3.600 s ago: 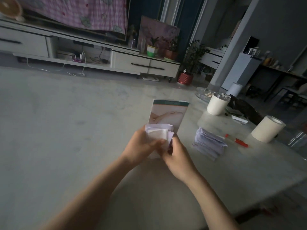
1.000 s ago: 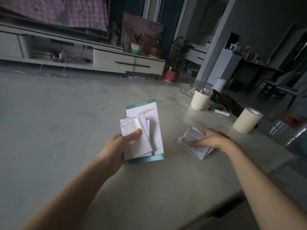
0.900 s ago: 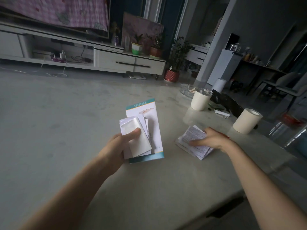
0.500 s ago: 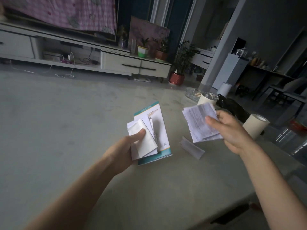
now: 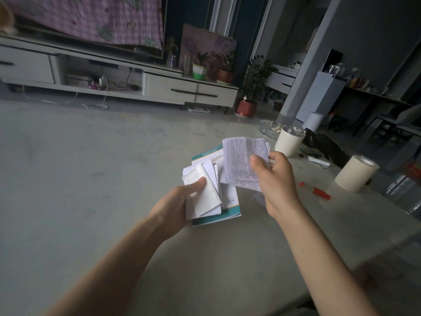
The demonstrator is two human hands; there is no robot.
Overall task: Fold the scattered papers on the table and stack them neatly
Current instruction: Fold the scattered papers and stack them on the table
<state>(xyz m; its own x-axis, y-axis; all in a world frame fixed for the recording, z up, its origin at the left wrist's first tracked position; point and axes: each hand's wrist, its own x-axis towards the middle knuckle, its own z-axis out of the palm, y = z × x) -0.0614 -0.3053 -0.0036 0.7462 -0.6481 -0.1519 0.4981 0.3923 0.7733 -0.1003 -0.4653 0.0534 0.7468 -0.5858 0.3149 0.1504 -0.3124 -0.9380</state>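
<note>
My left hand holds a fanned stack of folded white papers with the thumb on top, together with a teal-edged booklet underneath. My right hand grips a bundle of folded printed papers and holds it upright just right of and slightly above the left-hand stack, overlapping the booklet's top. One small folded paper lies on the table, mostly hidden behind my right hand.
A pale marble table spreads to the left. On its right side stand a cream cup with a lid, a cream tape roll, a red pen and a black bag. The table's edge runs lower right.
My right hand picked the printed bundle up off the table and carried it left to the stack in my left hand. One folded paper stayed on the table. The left hand held steady.
</note>
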